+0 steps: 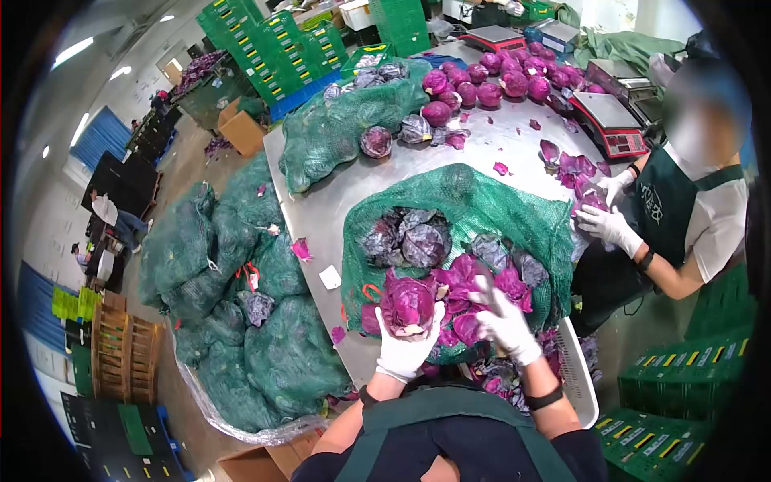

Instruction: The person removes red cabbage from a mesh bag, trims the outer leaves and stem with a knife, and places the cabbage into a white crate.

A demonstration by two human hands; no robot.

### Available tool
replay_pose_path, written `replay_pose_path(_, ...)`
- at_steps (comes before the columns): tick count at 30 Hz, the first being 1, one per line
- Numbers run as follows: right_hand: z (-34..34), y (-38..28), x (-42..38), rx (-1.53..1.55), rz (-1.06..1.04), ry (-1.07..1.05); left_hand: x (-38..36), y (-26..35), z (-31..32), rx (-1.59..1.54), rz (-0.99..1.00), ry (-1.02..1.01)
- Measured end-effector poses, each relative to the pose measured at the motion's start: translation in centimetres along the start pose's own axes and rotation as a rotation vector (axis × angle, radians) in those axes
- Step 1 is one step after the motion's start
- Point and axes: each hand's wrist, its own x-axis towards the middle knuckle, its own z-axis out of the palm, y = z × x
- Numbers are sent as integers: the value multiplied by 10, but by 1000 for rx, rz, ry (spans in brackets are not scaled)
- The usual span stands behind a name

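Note:
My left hand (407, 345), in a white glove, is wrapped round the lower side of a purple cabbage (408, 299) above the front of the table. Just right of it, my gloved right hand (506, 321) has its fingers apart and slightly blurred, over loose purple cabbage leaves (462, 293); I see nothing held in it. Behind both hands lies an opened green mesh sack (482, 193) with several darker, untrimmed cabbages (424, 243) inside. Below my right hand, more leaves partly fill a white plastic basket (577, 377).
Across the metal table (321, 217), a co-worker's gloved hands (610, 221) work at a cabbage. Trimmed cabbages (514, 83) are heaped at the back beside a red scale (608, 128). Full mesh sacks (281, 361) stand at the left; green crates (675, 369) stand at the right.

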Motion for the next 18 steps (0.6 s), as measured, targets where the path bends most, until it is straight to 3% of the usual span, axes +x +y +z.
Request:
replay_pose_path(1, 14, -7, 3, 18, 48, -97, -2, -13, 19, -33, 2, 231)
replay_pose_path(2, 23, 2, 12, 85, 33, -179, -2, -3, 7, -32, -4, 235)
replay_pose_path(4, 34, 4, 17, 130, 115, -306, -6, 12, -11, 680, -174, 51)
replay_pose_path(5, 33, 11, 20, 166, 151, -261, -8, 17, -2, 1098, -57, 207)
replay_pose_path(6, 33, 17, 21, 203, 190, -218, -2, 7, -3, 1248, 249, 173)
replay_pose_path(8, 40, 10, 22, 107, 191, -202, -8, 19, -8, 1560, 518, 156)
replay_pose_path(9, 46, 6, 21, 16, 193, -195, -16, 26, -6, 1804, 402, 80)
replay_pose_path(10, 49, 5, 21, -81, 191, -193, -19, 27, -8, 1800, 408, 92)
replay_pose_path(12, 43, 17, 30, 50, 152, -216, -20, 31, -4, 1094, 157, 327)
replay_pose_path(14, 39, 13, 31, 213, 139, -172, -18, 37, -1, 628, 18, 195)
replay_pose_path(16, 37, 14, 26, 27, 69, -37, -16, 34, 0, 491, 64, 183)
replay_pose_path(18, 48, 16, 18, -150, -148, -21, -15, 26, 3, 577, 147, 239)
